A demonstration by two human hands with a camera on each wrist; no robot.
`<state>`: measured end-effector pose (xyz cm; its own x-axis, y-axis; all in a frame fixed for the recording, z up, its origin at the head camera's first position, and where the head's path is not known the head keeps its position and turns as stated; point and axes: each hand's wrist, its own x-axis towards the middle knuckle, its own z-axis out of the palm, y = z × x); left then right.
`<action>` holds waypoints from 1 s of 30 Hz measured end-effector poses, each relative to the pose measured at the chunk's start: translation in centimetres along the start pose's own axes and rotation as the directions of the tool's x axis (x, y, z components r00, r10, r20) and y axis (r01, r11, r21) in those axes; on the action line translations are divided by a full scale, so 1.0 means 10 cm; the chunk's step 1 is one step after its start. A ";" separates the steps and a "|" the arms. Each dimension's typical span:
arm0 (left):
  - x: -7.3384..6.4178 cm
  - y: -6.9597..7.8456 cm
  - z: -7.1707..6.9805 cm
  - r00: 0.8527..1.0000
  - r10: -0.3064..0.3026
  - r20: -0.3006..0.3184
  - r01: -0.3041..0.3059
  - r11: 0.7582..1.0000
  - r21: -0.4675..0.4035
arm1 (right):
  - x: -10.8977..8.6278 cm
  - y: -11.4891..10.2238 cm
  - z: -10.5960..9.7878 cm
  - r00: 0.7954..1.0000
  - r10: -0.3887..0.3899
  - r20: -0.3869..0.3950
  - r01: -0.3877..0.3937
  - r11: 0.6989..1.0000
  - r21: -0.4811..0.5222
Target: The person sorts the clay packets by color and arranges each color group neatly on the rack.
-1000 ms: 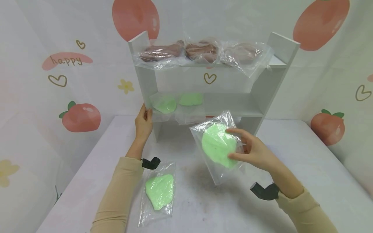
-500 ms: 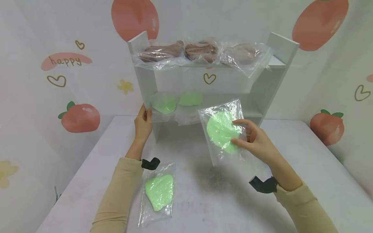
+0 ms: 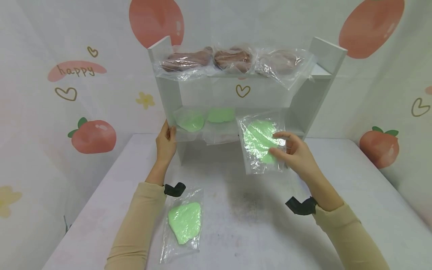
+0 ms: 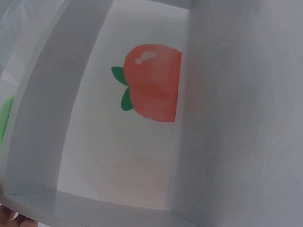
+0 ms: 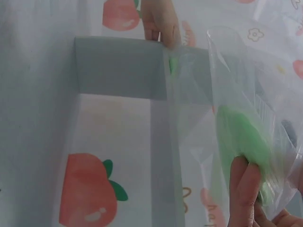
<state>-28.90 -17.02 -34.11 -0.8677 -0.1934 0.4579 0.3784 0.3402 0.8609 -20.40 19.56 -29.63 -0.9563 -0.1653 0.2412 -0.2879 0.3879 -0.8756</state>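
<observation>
My right hand (image 3: 297, 153) pinches a clear plastic bag (image 3: 249, 167) with a flat light-green piece (image 3: 258, 137) inside. It hangs in front of the right part of the white shelf's middle board (image 3: 244, 116). In the right wrist view the fingers (image 5: 244, 189) press on the bag. My left hand (image 3: 166, 142) grips the left side panel (image 3: 168, 93) of the shelf. Two more bagged green pieces, one at the left (image 3: 192, 122) and one beside it (image 3: 221, 115), lie on that board. The left wrist view shows mostly the shelf's lower opening, with a few fingertips (image 4: 12, 217) at its corner.
Several clear bags line the top board; brown lumps show at left (image 3: 189, 60) and middle (image 3: 233, 60), a paler one at right (image 3: 283, 62). Another bagged green piece (image 3: 185, 223) lies on the white table (image 3: 236, 240) near the left forearm. A printed cloth (image 3: 209, 22) hangs behind.
My right hand has moved up and forward to the shelf, bringing the bag with the green piece, which hangs straighter now. The left hand keeps its hold on the side panel.
</observation>
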 end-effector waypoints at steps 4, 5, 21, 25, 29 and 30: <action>-0.01 0.01 0.00 1.000 0.001 -0.007 -0.001 1.000 -0.008 | 0.05 0.02 -0.01 1.000 0.016 0.012 -0.016 1.000 0.001; -0.01 0.01 0.00 1.000 0.001 -0.008 -0.001 1.000 -0.009 | 0.06 0.02 -0.01 1.000 0.024 0.016 -0.025 1.000 0.001; 0.00 0.02 0.00 1.000 -0.030 0.000 0.030 1.000 -0.008 | 0.21 0.01 -0.02 0.996 0.046 0.074 -0.049 0.998 0.041; -0.01 0.03 0.00 1.000 -0.022 0.003 0.022 1.000 -0.013 | 0.24 0.02 -0.01 0.996 0.068 0.053 -0.070 0.997 0.032; 0.00 0.01 0.00 1.000 -0.015 -0.008 0.015 1.000 -0.018 | 0.27 0.03 0.00 0.996 0.082 0.030 -0.082 0.996 0.020; 0.00 0.02 0.00 1.000 -0.018 -0.008 0.017 1.000 -0.018 | 0.27 0.03 0.01 0.996 0.087 0.024 -0.087 0.996 0.019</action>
<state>-28.80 -16.92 -33.97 -0.8718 -0.2064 0.4444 0.3690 0.3202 0.8725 -23.11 19.17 -29.26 -0.9761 -0.1531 0.1542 -0.2025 0.3836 -0.9010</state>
